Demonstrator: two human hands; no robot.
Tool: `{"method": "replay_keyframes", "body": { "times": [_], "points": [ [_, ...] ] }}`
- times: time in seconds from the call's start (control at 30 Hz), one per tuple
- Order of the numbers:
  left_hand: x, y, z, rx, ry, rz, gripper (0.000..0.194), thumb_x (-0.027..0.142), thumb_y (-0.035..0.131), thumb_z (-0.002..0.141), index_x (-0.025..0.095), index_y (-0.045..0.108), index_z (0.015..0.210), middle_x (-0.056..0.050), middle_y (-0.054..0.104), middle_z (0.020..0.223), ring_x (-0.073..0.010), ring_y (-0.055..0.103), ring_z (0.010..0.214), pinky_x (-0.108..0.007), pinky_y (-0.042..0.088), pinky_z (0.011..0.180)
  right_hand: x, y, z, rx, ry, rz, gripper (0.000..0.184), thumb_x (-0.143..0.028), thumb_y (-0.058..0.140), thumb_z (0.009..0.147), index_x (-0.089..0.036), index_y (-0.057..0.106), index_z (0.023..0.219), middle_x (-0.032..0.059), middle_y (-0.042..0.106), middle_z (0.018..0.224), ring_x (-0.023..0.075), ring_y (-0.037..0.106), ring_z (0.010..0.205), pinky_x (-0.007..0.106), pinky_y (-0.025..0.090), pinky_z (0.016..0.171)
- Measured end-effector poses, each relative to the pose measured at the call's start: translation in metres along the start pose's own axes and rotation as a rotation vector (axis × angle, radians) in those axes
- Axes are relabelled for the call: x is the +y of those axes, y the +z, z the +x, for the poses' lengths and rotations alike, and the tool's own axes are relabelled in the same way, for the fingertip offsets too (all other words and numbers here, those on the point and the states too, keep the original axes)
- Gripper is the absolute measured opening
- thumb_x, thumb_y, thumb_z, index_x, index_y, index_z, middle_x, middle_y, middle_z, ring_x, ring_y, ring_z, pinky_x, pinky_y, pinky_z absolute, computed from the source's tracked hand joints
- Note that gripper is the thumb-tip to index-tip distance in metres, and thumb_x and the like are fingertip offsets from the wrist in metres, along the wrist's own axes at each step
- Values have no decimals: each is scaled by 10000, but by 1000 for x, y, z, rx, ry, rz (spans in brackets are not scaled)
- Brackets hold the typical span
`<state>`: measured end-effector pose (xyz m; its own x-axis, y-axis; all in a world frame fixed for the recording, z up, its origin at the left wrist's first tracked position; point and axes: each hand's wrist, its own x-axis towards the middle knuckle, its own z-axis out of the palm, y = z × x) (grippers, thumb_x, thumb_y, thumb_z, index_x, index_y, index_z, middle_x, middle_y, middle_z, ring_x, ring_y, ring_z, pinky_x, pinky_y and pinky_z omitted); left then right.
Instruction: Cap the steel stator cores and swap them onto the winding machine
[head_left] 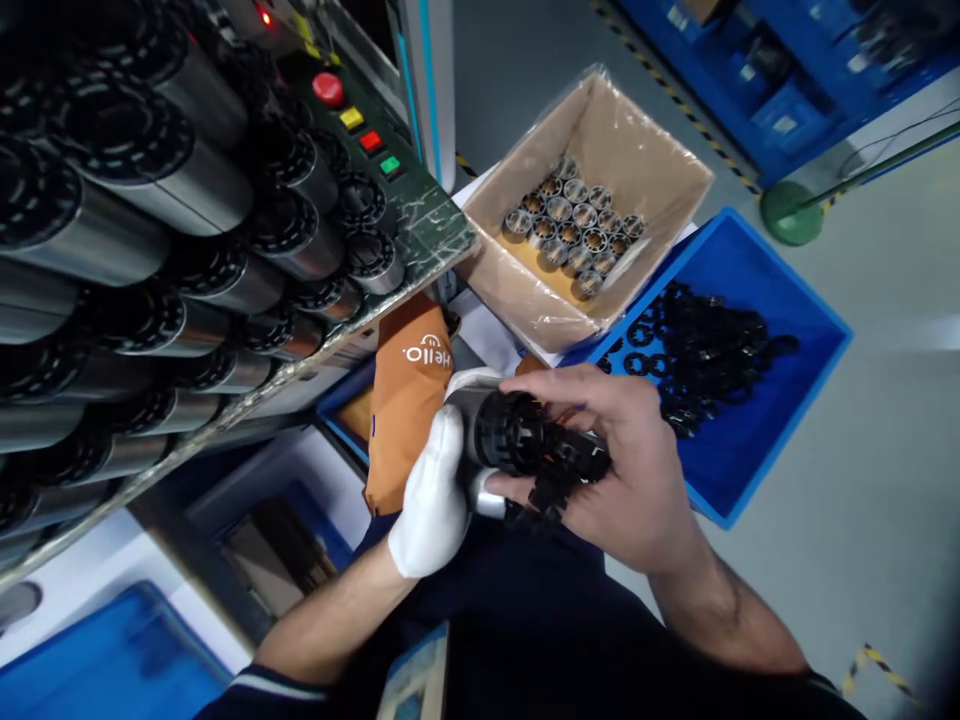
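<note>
My left hand [433, 492], in a white glove, is wrapped round a silver metal cylinder [480, 422] held in front of my lap. A black plastic ring [511, 432] sits at the cylinder's end. My bare right hand [626, 462] is closed over a bunch of several black plastic rings [564, 470], thumb and fingers pinching at the cylinder's end. An orange bag [405, 405] printed "Hello" lies just behind my left hand.
A machine shelf [420, 240] at left carries rows of silver cylinders [187, 190] fitted with black rings, beside a panel of coloured buttons [351, 118]. A cardboard box [652, 150] holds several upright cylinders. A blue bin [795, 380] holds loose black rings.
</note>
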<state>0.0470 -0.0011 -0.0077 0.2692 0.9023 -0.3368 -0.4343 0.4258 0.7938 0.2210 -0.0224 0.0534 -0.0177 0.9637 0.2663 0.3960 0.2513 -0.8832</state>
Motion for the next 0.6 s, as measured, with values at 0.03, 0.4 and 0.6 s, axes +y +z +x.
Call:
{"method": "replay_keyframes", "body": {
  "times": [0.03,0.4,0.6],
  "points": [
    [-1,-3,-2,-18,34,26,474,668,529,1197,321,792,1384,-37,792,1437,-287,683,1499,-452,464,1389,1,3,0,-3,-1,-5,627,-276,1013,963,-348,725,1516,61,819,1423,309,812,1301,499,687,1183],
    [10,-12,-5,-97,151,189,447,579,470,1229,328,811,1373,-54,735,1396,-269,678,1366,-378,555,1214,12,14,-15,28,22,24,647,-319,1067,896,-360,828,1496,47,711,1325,225,755,1140,372,709,996],
    [13,-12,-7,-121,150,152,432,562,517,1211,299,835,1339,-69,735,1377,-281,694,1315,-374,566,1181,8,15,-21,71,30,14,581,-301,961,1013,-368,789,1564,56,721,1332,194,769,1065,323,727,902]
  ]
}}
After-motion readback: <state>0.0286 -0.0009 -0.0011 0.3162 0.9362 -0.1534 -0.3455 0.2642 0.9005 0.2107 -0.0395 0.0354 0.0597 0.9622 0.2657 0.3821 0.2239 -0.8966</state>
